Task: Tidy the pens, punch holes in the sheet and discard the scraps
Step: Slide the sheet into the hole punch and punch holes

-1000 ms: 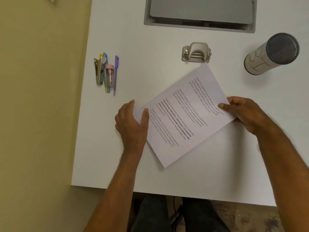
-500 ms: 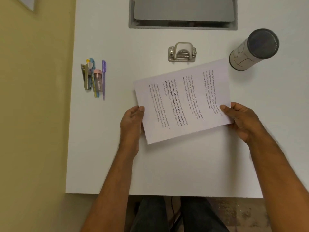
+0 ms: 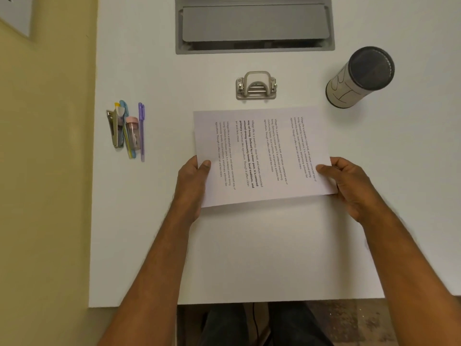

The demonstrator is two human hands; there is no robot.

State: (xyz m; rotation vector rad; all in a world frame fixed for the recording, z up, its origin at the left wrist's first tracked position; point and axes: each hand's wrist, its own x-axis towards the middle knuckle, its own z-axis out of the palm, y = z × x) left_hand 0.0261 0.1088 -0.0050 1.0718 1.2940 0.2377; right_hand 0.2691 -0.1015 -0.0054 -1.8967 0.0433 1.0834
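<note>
Both hands, left hand (image 3: 193,181) and right hand (image 3: 349,183), pinch the sheet (image 3: 262,156) just short of the hole punch (image 3: 256,85).

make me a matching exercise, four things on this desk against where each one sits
Things:
1. grey metal hole punch
2. white cylindrical pen holder with a dark rim
3. purple pen
4. printed white paper sheet

Places:
A. far right of the white desk
B. held between both hands
C. just beyond the sheet's far edge
D. in the stationery cluster at the left

Pairs: 1-C, 2-A, 3-D, 4-B
</note>
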